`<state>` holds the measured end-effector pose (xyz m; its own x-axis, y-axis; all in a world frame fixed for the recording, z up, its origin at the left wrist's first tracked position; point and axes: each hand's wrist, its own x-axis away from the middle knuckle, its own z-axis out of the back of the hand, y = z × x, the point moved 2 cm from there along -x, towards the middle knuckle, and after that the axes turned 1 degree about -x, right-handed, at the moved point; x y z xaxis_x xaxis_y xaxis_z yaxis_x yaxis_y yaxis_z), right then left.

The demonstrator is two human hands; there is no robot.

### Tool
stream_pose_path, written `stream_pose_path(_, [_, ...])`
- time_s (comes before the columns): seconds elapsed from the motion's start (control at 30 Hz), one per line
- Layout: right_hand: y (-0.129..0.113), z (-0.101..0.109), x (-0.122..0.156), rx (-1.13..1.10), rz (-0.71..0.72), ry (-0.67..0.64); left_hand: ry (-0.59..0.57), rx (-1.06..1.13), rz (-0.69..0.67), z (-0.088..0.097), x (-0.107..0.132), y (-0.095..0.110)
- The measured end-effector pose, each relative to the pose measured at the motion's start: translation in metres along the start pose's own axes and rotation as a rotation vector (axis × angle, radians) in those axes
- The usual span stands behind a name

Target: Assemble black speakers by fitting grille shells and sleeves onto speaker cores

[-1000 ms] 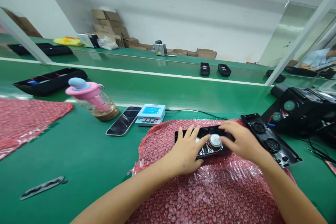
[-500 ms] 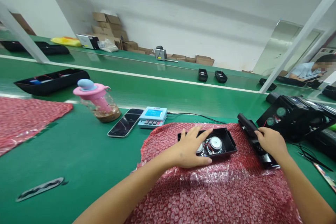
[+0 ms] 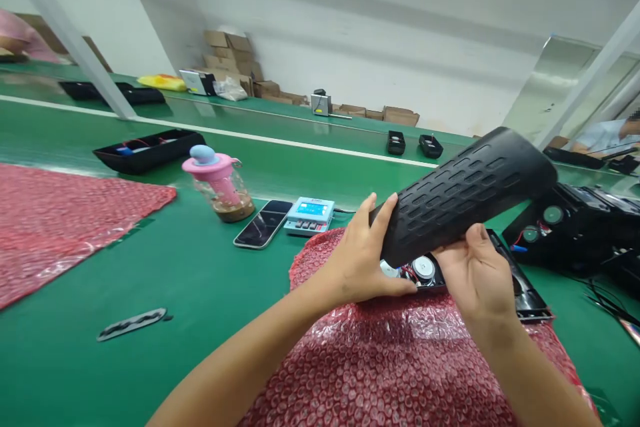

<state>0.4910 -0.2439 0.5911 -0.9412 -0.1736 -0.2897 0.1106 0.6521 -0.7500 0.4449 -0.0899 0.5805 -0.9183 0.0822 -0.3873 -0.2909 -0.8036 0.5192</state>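
Observation:
Both my hands hold a long black perforated speaker cover (image 3: pixel 463 190) tilted in the air, its far end raised to the right. My left hand (image 3: pixel 363 257) grips its near left end, fingers curled up its side. My right hand (image 3: pixel 475 273) holds it from below. Under the cover, an open black speaker housing (image 3: pixel 423 271) with round silver drivers and red wires lies on a pink bubble-wrap sheet (image 3: pixel 400 360), mostly hidden by the cover and my hands.
A black panel (image 3: pixel 525 293) lies right of the housing; black speaker units (image 3: pixel 575 227) stand beyond. A phone (image 3: pixel 263 223), blue tester box (image 3: pixel 311 215), pink bottle (image 3: pixel 219 183) and black tray (image 3: pixel 150 150) sit to the left. Another bubble-wrap sheet (image 3: pixel 65 220) lies far left. A person sits far right.
My right hand picked the black cover up from the right and brought it over the housing. My left hand left the housing and took the cover's near end. The camera shifted left.

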Motion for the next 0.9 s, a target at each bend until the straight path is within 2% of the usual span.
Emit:
stream_pose_path(0.07, [0.014, 0.012, -0.003, 0.009, -0.076, -0.03, 0.016, -0.047, 0.01, 0.004, -0.002, -0.003])
stream_pose_path(0.2, [0.029, 0.06, -0.008, 0.308, -0.296, -0.113, -0.198, -0.078, 0.017, 0.008, -0.006, -0.014])
stream_pose_path(0.33, [0.018, 0.108, -0.007, 0.53, -0.521, -0.161, -0.392, -0.148, 0.014, 0.002, -0.005, -0.02])
stream_pose_path(0.43, [0.002, 0.129, -0.007, 0.725, -0.628, -0.212, -0.483, -0.166, -0.003, -0.006, -0.003, -0.02])
stream_pose_path(0.53, [-0.009, 0.145, -0.009, 0.877, -0.672, -0.175, -0.513, -0.179, -0.022, -0.01, -0.003, -0.022])
stream_pose_path(0.63, [-0.008, 0.16, -0.011, 1.068, -0.692, -0.118, -0.523, -0.199, -0.008, -0.011, -0.003, -0.025])
stream_pose_path(0.73, [-0.002, 0.173, -0.012, 1.233, -0.647, -0.098, -0.545, -0.247, -0.009, -0.012, -0.003, -0.029])
stream_pose_path(0.9, [0.002, 0.182, -0.019, 1.321, -0.338, -0.04, -0.561, -0.27, -0.043, -0.015, -0.002, -0.032])
